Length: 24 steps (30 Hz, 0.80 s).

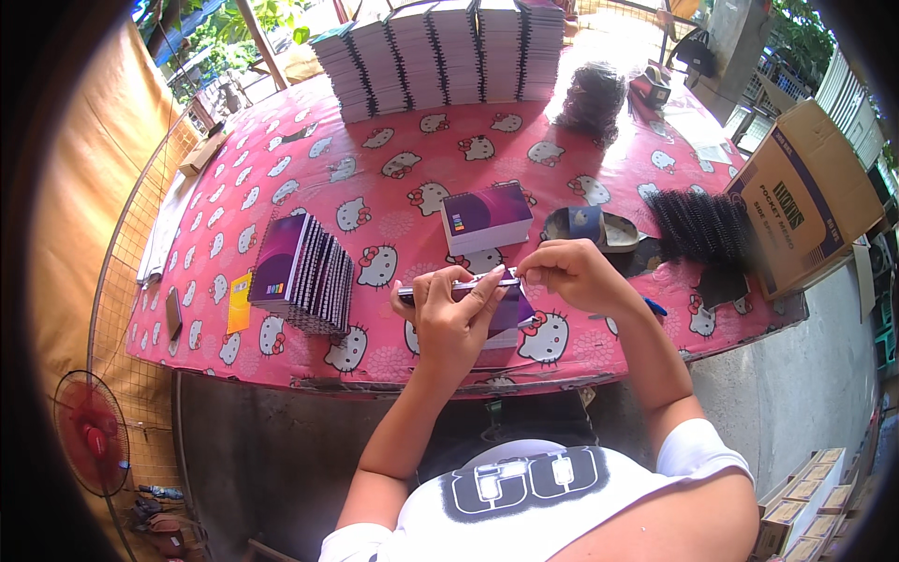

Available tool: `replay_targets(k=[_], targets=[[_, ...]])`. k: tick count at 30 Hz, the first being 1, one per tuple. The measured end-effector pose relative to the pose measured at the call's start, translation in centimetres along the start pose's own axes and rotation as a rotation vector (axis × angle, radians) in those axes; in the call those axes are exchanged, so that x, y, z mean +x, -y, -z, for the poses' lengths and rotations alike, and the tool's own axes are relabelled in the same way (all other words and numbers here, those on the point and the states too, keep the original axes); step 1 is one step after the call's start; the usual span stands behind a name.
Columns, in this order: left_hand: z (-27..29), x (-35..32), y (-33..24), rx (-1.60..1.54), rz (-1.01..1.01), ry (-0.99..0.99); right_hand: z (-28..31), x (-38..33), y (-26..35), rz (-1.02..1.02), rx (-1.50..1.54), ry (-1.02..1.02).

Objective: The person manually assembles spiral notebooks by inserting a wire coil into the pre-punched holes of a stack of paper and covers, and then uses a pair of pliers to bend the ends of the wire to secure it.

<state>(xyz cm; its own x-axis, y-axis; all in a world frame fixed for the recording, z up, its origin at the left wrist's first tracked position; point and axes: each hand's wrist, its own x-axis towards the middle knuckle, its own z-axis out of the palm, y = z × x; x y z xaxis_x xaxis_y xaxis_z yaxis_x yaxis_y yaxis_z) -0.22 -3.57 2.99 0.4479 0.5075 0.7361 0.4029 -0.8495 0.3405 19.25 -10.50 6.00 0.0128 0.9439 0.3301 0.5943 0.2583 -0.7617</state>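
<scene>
Near the table's front edge, my left hand [444, 311] grips a small memo notebook [507, 279], held edge-up with its thumb and fingers on either side. My right hand [573, 270] is closed in a pinch at the notebook's right end; whatever lies between those fingertips is too small to make out. Beneath the hands, partly covered by them, is a purple-covered stack of memo pads [511, 314]. A taller stack of purple covers and white pages [487, 214] sits just beyond. To the left stands a row of spiral-bound purple notebooks [323, 276].
Black plastic binding coils [698, 228] lie at right beside an open cardboard box [796, 201]. A shallow dark-and-beige container [618, 232] sits nearer the middle. Tall stacks of spiral-bound books [440, 61] and a plastic-wrapped bundle [595, 101] line the pink table's [393, 211] back.
</scene>
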Motion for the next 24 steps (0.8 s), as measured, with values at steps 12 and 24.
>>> replay_targets(k=[12,24], targets=[[-0.7,-0.1,0.8,-0.093,0.064,-0.034,-0.9,0.0,1.2,-0.051,-0.146,-0.071],[0.0,0.1,1.0,-0.099,0.124,0.013,-3.0,-0.2,1.8,0.019,-0.225,-0.251]])
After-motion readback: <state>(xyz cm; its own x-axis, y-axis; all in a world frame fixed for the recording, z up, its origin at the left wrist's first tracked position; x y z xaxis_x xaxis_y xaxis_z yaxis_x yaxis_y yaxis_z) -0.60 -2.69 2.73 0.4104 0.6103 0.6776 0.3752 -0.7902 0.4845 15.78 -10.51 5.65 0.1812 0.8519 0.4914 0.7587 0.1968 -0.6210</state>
